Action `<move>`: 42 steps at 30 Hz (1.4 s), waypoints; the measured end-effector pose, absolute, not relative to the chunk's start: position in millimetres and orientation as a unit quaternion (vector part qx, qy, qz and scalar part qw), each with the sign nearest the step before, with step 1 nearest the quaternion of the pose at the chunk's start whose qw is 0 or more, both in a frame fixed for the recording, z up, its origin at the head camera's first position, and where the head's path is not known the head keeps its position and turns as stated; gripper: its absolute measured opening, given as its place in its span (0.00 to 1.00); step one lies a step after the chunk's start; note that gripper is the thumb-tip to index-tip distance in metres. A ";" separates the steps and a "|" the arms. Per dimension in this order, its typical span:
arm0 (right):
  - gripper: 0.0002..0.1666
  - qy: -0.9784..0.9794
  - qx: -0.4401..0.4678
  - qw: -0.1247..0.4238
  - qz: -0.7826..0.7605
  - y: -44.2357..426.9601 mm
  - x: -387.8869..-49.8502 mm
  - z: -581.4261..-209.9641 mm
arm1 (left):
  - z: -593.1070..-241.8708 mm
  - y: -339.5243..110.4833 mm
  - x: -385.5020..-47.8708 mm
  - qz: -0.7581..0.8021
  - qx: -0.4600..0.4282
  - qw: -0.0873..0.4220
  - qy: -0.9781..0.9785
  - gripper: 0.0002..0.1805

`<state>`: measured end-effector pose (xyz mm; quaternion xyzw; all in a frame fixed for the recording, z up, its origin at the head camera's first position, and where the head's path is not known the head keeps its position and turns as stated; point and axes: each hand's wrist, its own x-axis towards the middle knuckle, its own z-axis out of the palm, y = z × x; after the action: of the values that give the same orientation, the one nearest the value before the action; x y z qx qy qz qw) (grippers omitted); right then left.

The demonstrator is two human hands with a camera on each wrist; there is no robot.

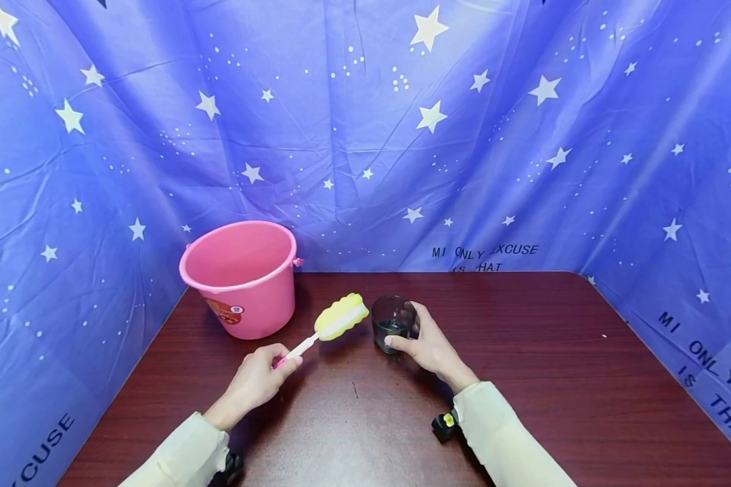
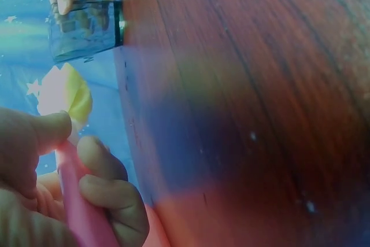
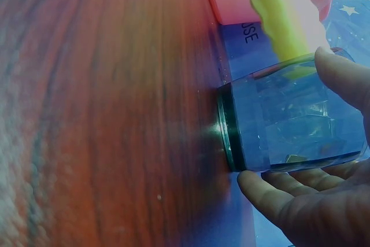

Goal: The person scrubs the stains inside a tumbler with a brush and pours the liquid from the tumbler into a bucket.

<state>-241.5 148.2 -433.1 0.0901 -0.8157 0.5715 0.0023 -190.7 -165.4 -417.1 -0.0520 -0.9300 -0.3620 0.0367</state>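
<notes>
The left hand grips the pink and white handle of a brush with a yellow and white sponge head; its fingers curl round the pink end. Just right of the sponge head, the right hand holds a dark, see-through glass, thumb on the near side and fingers on the far side. In the right wrist view the glass lies between the thumb and fingers of the right hand. Whether its base touches the table cannot be told.
A pink bucket with a red label stands at the table's back left. The dark red-brown wooden table ends at a blue curtain with white stars. A black band with a small device sits at the right wrist.
</notes>
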 end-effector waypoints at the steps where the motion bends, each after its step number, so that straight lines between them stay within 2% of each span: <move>1: 0.48 -0.816 0.090 0.002 0.570 148.2 -241.5 -433.1 | -417.5 -165.2 -190.6 -0.360 -0.051 0.037 -0.931 0.11; 42: 0.47 -0.820 0.087 0.001 0.566 147.8 -240.6 -432.4 | -431.7 -160.9 -188.7 -0.322 -0.058 0.038 -0.944 0.11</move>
<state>-240.6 147.8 -432.4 0.0872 -0.8200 0.5656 0.0013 -188.7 -160.9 -431.7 -0.0582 -0.9441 -0.3223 0.0382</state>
